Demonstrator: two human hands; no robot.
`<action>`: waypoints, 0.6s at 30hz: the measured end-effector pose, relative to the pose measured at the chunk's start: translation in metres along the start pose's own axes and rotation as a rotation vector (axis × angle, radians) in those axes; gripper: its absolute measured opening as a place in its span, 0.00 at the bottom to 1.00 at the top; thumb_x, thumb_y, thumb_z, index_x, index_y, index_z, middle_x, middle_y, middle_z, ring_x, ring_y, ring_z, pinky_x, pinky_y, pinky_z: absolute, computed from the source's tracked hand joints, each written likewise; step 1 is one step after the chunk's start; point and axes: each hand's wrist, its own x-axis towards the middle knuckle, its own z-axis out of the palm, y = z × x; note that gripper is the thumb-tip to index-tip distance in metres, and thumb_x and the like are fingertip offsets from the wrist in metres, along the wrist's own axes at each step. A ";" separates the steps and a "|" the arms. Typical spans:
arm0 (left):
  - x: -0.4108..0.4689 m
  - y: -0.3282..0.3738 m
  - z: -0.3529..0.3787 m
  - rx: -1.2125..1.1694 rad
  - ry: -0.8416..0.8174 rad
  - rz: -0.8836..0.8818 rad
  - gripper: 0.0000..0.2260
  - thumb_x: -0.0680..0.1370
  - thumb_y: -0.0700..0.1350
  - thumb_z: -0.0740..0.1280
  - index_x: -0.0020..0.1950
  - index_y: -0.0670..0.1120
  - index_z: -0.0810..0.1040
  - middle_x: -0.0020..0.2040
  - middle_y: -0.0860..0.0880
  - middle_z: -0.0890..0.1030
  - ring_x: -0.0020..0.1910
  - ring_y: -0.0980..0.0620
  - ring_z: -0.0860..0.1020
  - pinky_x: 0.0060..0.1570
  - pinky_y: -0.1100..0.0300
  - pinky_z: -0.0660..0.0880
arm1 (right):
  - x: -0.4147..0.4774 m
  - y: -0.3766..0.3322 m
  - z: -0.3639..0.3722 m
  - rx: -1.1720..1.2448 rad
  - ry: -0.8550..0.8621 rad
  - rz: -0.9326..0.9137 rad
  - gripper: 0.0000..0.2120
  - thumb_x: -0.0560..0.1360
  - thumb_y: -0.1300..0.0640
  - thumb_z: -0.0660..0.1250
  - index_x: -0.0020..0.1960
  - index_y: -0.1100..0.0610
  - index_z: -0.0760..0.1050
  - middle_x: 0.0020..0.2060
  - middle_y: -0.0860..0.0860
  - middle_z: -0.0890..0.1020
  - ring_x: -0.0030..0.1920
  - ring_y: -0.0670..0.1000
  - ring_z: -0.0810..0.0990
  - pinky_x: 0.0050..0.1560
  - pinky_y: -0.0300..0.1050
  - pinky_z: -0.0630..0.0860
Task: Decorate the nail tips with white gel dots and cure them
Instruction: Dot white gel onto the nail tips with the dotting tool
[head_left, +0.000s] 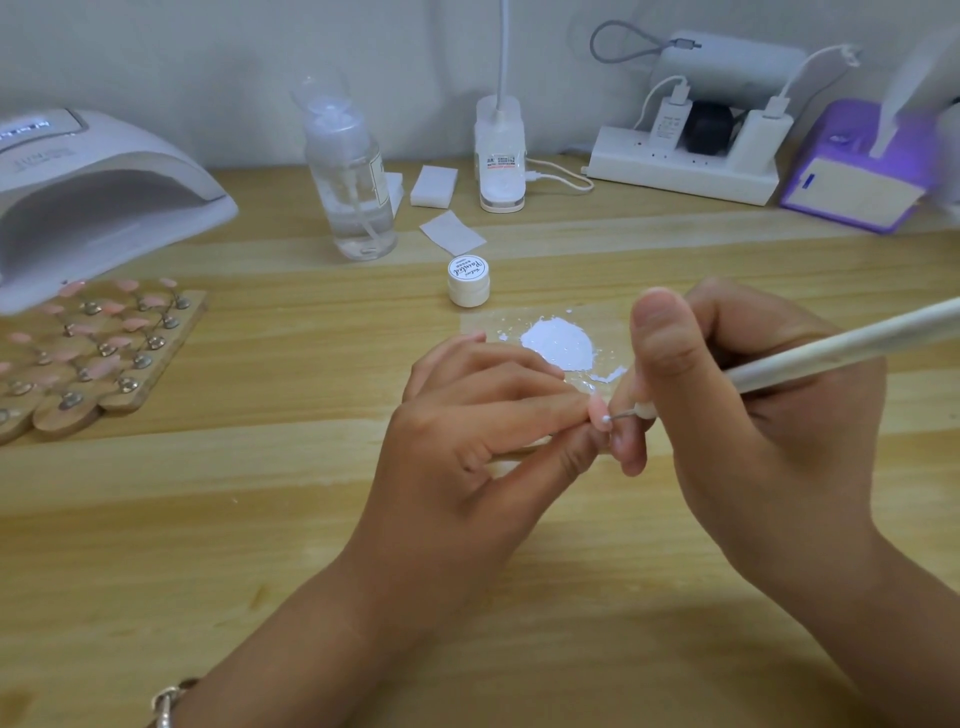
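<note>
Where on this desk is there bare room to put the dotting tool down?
Bare wood lies along the near edge of the table, below the nail tip board, and between that board and the gel jar. The back edge is crowded around the power strip.

The small white jar (468, 281), beyond the left hand (470, 431), bears cursive lid lettering resembling "Painted", uncertain. Print on the curing lamp (98, 192), pump bottle (353, 176) and chargers is too blurred to read.
</note>
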 end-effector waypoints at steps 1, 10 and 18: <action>0.000 0.000 0.000 -0.003 0.000 0.000 0.04 0.75 0.46 0.71 0.46 0.54 0.86 0.43 0.61 0.83 0.53 0.57 0.79 0.66 0.45 0.67 | 0.000 0.000 0.000 0.003 0.001 0.003 0.19 0.80 0.57 0.62 0.31 0.60 0.71 0.23 0.50 0.77 0.22 0.49 0.77 0.27 0.38 0.72; 0.000 -0.003 0.001 -0.012 0.009 0.004 0.04 0.75 0.46 0.72 0.47 0.53 0.86 0.44 0.62 0.83 0.53 0.57 0.79 0.65 0.45 0.67 | 0.001 0.001 0.000 0.032 0.006 0.023 0.19 0.80 0.56 0.62 0.31 0.60 0.70 0.23 0.51 0.77 0.21 0.49 0.77 0.25 0.40 0.72; -0.001 -0.003 0.001 -0.016 0.014 -0.016 0.05 0.75 0.47 0.71 0.48 0.53 0.86 0.44 0.61 0.84 0.54 0.56 0.79 0.66 0.47 0.67 | 0.001 0.001 0.001 0.111 0.019 0.052 0.19 0.81 0.55 0.61 0.31 0.59 0.69 0.23 0.43 0.75 0.21 0.51 0.78 0.26 0.38 0.71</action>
